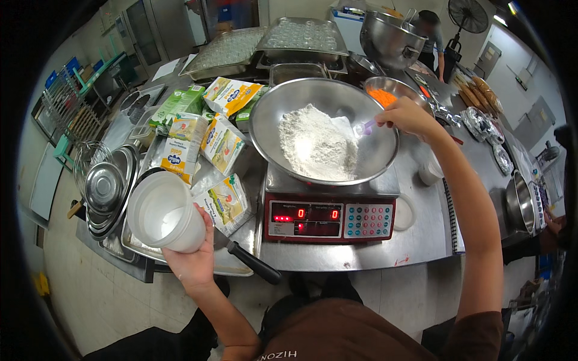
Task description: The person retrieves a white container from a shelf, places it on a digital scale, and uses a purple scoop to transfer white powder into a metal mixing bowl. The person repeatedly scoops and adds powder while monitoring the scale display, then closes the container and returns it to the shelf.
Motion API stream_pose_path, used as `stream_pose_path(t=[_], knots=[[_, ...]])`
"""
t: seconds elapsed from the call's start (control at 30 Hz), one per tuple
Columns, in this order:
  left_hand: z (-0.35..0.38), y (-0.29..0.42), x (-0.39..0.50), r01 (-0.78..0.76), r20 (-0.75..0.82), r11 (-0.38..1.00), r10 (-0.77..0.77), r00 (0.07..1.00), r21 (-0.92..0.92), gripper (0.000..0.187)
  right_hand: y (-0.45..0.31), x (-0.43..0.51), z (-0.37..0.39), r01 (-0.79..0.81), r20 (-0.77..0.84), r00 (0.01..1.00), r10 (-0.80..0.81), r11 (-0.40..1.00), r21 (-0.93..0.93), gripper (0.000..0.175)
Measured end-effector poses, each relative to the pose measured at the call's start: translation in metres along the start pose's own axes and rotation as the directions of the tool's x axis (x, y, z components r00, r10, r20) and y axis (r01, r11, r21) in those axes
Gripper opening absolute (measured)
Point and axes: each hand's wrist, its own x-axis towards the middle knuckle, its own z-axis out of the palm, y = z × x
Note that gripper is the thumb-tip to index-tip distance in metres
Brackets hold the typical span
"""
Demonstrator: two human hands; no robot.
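My left hand point(194, 257) holds a translucent plastic tub point(161, 212), tilted so its mouth faces up, with a little white matter inside. In my right hand point(406, 118) is the handle of a purple measuring spoon point(365, 128), over the right inner side of a large steel mixing bowl point(266, 131). White powder like flour point(311, 144) is heaped in the bowl, and the spoon's head is at the heap's right edge. Beneath the bowl stands a red digital scale point(334, 221) with lit digits.
Cream cartons point(226, 144) and a black-handled utensil point(255, 263) lie on a sheet pan at left, beside steel bowls and lids point(104, 185). Behind are trays of small glass jars point(300, 38). A bowl of shredded orange food point(383, 96) and a round lid point(404, 212) are right. A person point(431, 40) stands beyond.
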Motion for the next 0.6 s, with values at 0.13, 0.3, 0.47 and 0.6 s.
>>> stream_pose_path(t=[0.13,0.3,0.47,0.6], knots=[[-0.009,0.008,-0.001,0.016,0.051,0.999,-0.014,0.999,-0.038,0.052,0.005,0.017,0.011,0.137,0.000,0.990,-0.144,0.940,-0.312,0.021],[-0.018,0.015,-0.006,0.069,0.111,0.994,-0.060,0.992,-0.084,0.052,-0.003,0.020,0.030,0.319,0.000,0.918,-0.396,0.737,-0.596,0.023],[-0.028,0.025,-0.006,0.017,0.204,0.997,-0.001,0.979,-0.079,0.052,-0.013,0.016,0.047,0.414,0.012,0.839,-0.544,0.623,-0.663,0.020],[-0.033,0.042,-0.008,-0.004,0.268,0.997,0.026,0.963,-0.082,0.054,-0.011,0.021,0.045,0.412,0.069,0.843,-0.534,0.558,-0.720,0.020]])
